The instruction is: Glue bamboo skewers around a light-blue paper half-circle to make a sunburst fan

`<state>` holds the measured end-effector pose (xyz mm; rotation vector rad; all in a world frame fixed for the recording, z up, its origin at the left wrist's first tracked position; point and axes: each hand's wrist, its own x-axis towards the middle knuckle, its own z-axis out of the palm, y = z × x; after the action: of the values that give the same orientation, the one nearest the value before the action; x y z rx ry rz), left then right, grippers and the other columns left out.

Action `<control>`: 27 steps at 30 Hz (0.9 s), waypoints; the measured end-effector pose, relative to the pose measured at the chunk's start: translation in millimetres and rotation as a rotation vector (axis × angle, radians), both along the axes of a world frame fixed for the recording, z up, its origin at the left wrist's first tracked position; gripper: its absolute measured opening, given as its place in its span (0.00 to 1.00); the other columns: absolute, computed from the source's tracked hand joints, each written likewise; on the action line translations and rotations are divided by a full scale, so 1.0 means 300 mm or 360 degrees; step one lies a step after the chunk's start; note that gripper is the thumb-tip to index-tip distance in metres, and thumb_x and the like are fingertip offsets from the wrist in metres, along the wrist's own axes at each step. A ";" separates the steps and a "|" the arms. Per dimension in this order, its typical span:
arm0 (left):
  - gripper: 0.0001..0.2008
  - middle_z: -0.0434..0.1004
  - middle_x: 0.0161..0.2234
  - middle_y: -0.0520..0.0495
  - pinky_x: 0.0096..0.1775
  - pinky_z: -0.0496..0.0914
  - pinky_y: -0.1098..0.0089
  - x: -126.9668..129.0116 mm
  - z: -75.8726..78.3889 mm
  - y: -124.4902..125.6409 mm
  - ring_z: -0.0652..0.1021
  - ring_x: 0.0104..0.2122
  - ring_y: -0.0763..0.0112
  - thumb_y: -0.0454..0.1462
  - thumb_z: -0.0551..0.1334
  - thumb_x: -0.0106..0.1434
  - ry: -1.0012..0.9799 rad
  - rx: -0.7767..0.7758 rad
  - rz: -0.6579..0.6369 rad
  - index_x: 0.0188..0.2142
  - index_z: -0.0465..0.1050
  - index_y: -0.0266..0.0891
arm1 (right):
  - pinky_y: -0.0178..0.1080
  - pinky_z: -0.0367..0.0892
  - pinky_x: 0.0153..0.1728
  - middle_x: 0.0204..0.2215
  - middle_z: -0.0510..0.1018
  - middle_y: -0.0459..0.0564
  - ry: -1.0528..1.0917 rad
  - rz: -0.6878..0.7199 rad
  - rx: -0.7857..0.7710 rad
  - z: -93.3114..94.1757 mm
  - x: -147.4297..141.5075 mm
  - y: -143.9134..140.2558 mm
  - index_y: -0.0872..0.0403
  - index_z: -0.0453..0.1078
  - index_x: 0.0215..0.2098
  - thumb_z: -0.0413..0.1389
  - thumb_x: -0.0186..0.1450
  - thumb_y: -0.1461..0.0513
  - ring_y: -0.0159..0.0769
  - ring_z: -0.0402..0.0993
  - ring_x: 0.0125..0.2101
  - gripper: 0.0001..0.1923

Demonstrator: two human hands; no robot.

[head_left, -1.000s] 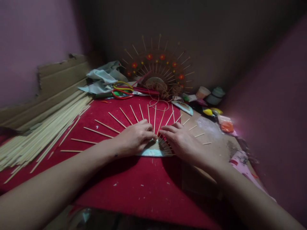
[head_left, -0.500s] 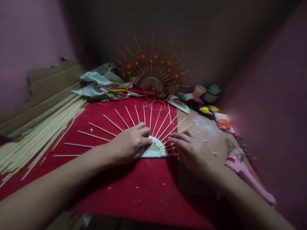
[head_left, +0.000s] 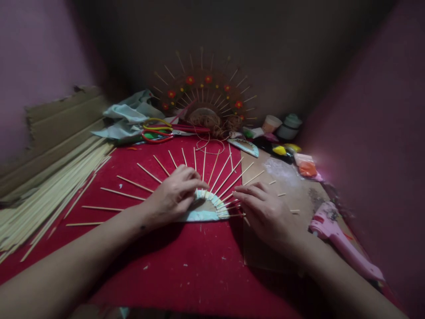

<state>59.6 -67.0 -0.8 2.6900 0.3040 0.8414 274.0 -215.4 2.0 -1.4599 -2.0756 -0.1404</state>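
A half-round piece (head_left: 203, 215) wrapped in pale blue cloth, brown in its middle, lies on a red surface. Thin wooden sticks (head_left: 229, 175) fan out from its curved rim. My left hand (head_left: 177, 192) is over the rim's left part, fingers bent and closed, with the fingertips near the bases of the upper sticks. What lies under that palm is hidden. To the right, my right hand (head_left: 265, 212) has its fingers closed around the lower right sticks, whose outer ends show beyond the hand.
Loose sticks (head_left: 63, 190) and cardboard (head_left: 63, 117) lie left. Behind are scissors (head_left: 157, 133), cloth (head_left: 128, 113), twine (head_left: 215, 126) and a flowered stick fan (head_left: 206, 79). At right are a smaller half-round piece (head_left: 249, 148), small packets (head_left: 306, 166) and a pink glue gun (head_left: 345, 246) on brown board.
My left hand's thumb has drawn back left, uncovering more of the half-round piece. My right hand stays by the right sticks. The whole view has shifted slightly.
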 end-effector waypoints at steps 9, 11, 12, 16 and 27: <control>0.07 0.73 0.30 0.51 0.37 0.72 0.68 -0.015 0.030 0.016 0.74 0.31 0.72 0.38 0.64 0.61 -0.0687 -0.0635 0.0582 0.33 0.69 0.38 | 0.45 0.71 0.38 0.37 0.80 0.58 0.0017 0.0073 0.0120 0.034 -0.034 -0.034 0.63 0.71 0.46 0.51 0.68 0.71 0.40 0.71 0.37 0.11; 0.05 0.74 0.29 0.51 0.36 0.72 0.70 -0.018 0.036 -0.004 0.75 0.31 0.72 0.36 0.65 0.61 -0.0687 -0.0622 0.0509 0.32 0.70 0.38 | 0.42 0.69 0.37 0.33 0.78 0.55 0.0041 0.0128 0.0128 0.040 -0.045 -0.045 0.61 0.71 0.41 0.51 0.68 0.71 0.38 0.70 0.35 0.08; 0.04 0.75 0.29 0.51 0.35 0.72 0.70 -0.018 0.037 -0.020 0.75 0.31 0.73 0.34 0.65 0.62 -0.0656 -0.0567 0.0405 0.31 0.71 0.38 | 0.41 0.68 0.35 0.31 0.77 0.54 0.0059 0.0150 0.0129 0.041 -0.049 -0.050 0.59 0.70 0.39 0.51 0.68 0.71 0.37 0.69 0.33 0.07; 0.05 0.78 0.31 0.48 0.35 0.71 0.73 -0.009 0.030 -0.111 0.76 0.32 0.75 0.28 0.60 0.66 -0.0385 -0.0165 -0.0231 0.34 0.72 0.37 | 0.37 0.63 0.29 0.24 0.73 0.47 0.0059 0.0155 0.0176 0.030 -0.052 -0.056 0.55 0.66 0.33 0.50 0.70 0.70 0.33 0.66 0.26 0.09; 0.12 0.70 0.21 0.46 0.20 0.60 0.65 0.021 0.019 -0.239 0.67 0.21 0.68 0.28 0.53 0.65 -0.0139 0.0352 -0.0792 0.30 0.74 0.30 | 0.33 0.60 0.22 0.18 0.68 0.41 -0.0035 -0.0143 0.0224 0.021 -0.029 -0.050 0.50 0.60 0.30 0.45 0.74 0.58 0.29 0.65 0.19 0.14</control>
<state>66.0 -138.8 4.7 2.7223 -0.4879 0.8665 265.2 -230.3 8.3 -1.4718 -1.9756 -0.3325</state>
